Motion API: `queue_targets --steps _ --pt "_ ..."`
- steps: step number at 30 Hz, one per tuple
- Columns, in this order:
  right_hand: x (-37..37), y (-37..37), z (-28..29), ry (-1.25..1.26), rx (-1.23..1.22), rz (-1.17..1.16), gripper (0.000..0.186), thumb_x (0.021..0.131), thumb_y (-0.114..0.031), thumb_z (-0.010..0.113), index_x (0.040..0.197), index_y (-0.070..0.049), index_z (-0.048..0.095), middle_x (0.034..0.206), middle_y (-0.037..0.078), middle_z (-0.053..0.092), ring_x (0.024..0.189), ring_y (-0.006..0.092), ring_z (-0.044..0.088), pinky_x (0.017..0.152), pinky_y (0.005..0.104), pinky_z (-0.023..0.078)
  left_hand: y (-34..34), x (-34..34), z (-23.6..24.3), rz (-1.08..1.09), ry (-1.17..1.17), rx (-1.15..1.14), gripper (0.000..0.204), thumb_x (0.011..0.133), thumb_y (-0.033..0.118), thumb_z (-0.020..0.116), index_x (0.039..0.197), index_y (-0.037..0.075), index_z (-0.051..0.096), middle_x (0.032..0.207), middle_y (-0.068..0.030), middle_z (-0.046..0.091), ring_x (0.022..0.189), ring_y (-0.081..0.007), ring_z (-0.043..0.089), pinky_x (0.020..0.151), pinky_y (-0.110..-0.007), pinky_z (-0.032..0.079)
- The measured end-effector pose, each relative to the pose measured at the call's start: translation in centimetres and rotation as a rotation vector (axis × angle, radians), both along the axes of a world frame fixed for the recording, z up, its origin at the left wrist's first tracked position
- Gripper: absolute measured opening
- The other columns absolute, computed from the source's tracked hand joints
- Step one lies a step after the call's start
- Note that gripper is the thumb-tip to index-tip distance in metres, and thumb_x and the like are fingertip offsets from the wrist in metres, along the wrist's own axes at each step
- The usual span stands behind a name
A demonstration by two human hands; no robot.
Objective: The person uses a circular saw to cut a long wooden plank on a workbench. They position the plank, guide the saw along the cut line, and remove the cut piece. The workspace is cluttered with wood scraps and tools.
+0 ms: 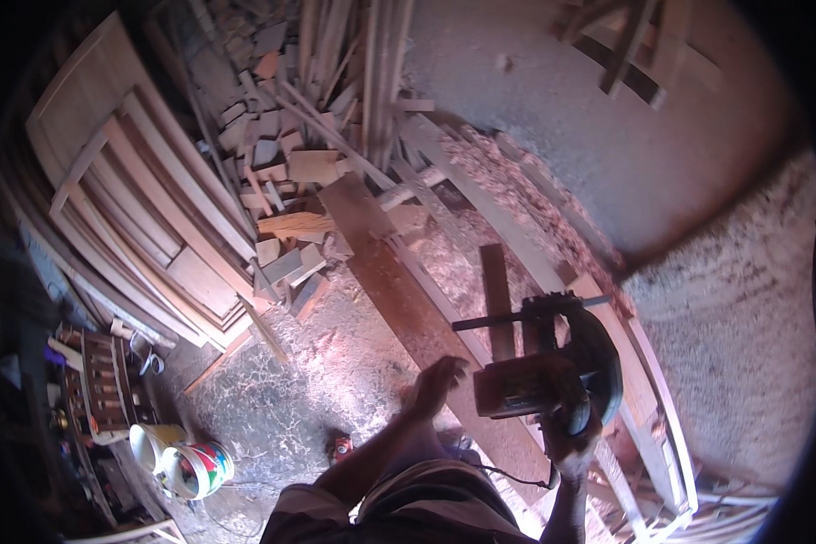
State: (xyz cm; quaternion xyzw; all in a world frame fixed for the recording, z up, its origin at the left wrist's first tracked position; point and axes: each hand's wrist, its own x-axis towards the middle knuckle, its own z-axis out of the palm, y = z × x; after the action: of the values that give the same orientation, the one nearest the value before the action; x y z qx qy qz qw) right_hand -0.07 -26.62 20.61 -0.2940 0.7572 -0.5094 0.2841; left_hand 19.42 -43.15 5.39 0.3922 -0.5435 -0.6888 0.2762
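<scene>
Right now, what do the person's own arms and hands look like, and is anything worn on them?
Both forearms are bare and come up from the lower edge. The left hand and right hand show no gloves, and no watch or rings can be made out. Short, loose, light-coloured sleeves with faint stripes end above the elbows.

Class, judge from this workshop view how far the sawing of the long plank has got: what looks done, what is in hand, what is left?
Done: a heap of wood shavings lies beside the long plank. In hand: the right hand grips a circular saw over the plank's near end; the left hand hovers open beside it. Left: no cut line shows along the plank, so most seems uncut.
</scene>
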Motion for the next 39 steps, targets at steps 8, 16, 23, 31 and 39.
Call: queue_targets --steps 8,16,23,31,39 --pt "1.5 15.2 2.8 0.014 0.131 -0.437 0.036 0.076 -0.006 0.075 0.111 0.0 0.066 0.082 0.0 0.062 0.071 0.0074 0.053 0.065 0.0266 0.044 -7.0 -7.7 -6.2 -0.585 -0.553 -1.059 0.024 0.089 0.018 0.069 0.111 0.009 0.07 0.104 -0.0136 0.071 0.099 -0.0358 0.066 0.087 -0.047 0.054" --pt "7.3 19.8 5.2 -0.001 0.047 -0.931 0.038 0.075 -0.011 0.078 0.11 0.002 0.068 0.078 -0.003 0.063 0.066 0.0055 0.054 0.061 0.0233 0.042 -12.1 -13.6 -10.2 -1.278 -0.47 -1.316 0.017 0.078 0.015 0.069 0.094 0.008 0.067 0.097 -0.0137 0.069 0.098 -0.0363 0.065 0.084 -0.049 0.052" --pt "11.9 20.0 5.1 0.009 0.028 -1.229 0.04 0.078 -0.017 0.079 0.112 0.002 0.069 0.078 -0.001 0.064 0.064 0.0067 0.056 0.058 0.0242 0.043 -14.1 -16.3 -8.1 -1.418 -0.41 -1.136 0.016 0.091 0.012 0.057 0.107 0.009 0.06 0.107 -0.0183 0.063 0.096 -0.0428 0.065 0.081 -0.054 0.053" --pt "15.0 18.5 6.2 0.006 -0.066 -1.335 0.043 0.08 -0.015 0.078 0.118 0.002 0.068 0.087 0.001 0.068 0.068 0.0066 0.058 0.061 0.0235 0.046 -16.4 -20.0 -6.8 -1.401 -0.554 -1.173 0.017 0.094 0.01 0.051 0.109 0.012 0.058 0.091 -0.022 0.072 0.089 -0.0454 0.069 0.077 -0.055 0.053" --pt "18.1 21.4 5.5 -0.055 -0.077 -1.418 0.048 0.08 -0.01 0.082 0.124 0.001 0.065 0.112 0.006 0.072 0.101 0.0111 0.064 0.092 0.0294 0.052 -15.2 -19.6 -2.0 -1.254 -0.734 -1.4 0.015 0.097 0.011 0.054 0.112 0.011 0.059 0.094 -0.0244 0.071 0.094 -0.0453 0.069 0.079 -0.056 0.051"
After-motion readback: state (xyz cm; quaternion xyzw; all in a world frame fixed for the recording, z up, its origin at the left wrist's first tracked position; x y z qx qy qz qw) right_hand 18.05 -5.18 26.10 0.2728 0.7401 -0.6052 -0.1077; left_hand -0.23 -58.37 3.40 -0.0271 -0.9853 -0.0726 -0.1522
